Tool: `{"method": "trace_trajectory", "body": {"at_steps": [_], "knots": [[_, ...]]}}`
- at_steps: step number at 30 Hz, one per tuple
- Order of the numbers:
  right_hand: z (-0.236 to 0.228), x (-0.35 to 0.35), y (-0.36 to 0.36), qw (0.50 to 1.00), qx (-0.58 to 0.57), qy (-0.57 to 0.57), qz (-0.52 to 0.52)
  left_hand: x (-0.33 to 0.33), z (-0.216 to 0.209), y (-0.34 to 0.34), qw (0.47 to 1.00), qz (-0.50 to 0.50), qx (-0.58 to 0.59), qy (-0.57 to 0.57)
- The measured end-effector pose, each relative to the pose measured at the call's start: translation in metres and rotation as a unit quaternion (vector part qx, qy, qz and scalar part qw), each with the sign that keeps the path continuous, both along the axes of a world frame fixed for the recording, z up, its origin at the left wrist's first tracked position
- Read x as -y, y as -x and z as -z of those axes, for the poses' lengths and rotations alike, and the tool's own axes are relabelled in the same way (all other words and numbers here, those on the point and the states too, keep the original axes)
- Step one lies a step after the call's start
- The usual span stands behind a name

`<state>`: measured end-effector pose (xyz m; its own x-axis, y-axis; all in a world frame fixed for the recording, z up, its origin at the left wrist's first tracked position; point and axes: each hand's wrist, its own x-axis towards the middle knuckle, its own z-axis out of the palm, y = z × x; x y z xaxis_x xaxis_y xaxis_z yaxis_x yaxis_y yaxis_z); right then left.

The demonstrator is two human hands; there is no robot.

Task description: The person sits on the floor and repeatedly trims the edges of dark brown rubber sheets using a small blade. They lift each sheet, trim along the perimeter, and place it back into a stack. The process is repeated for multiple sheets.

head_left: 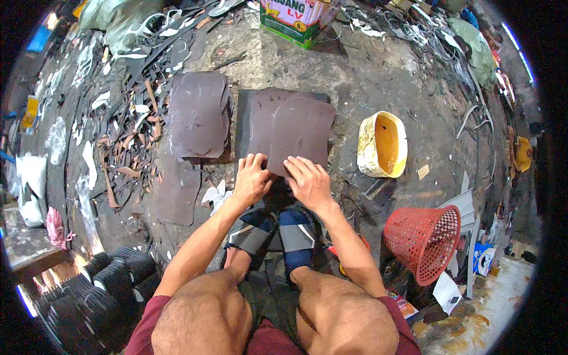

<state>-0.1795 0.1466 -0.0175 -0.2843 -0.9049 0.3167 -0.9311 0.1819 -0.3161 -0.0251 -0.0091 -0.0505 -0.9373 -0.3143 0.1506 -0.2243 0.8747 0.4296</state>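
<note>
In front of my feet lies a brown sheet with a wavy outline and pale curved marks, on top of a darker flat piece. My left hand is closed at its near left corner, fingers curled over the edge. Across the near edge to the right, my right hand has its fingers on top, the thumb mostly hidden; it grips the edge too. Left of the sheet sits a stack of similar brown sheets, with a single brown piece lying flat below it.
A yellowed tub stands at the right, a red perforated basket tipped nearer me. At the far side stands a printed tin. Brown and white scraps litter the left floor. Dark sole-shaped pieces are stacked near left.
</note>
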Motion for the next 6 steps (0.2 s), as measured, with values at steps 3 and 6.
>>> {"method": "trace_trajectory", "body": {"at_steps": [3,6], "knots": [[-0.014,0.011,0.013,0.994,0.093,-0.002,0.054,-0.004,-0.002,0.002,1.0,-0.015,-0.02,-0.016],[-0.027,0.011,0.018,0.993,0.102,-0.014,0.052,-0.005,-0.001,0.001,1.0,-0.015,0.0,0.0]]}}
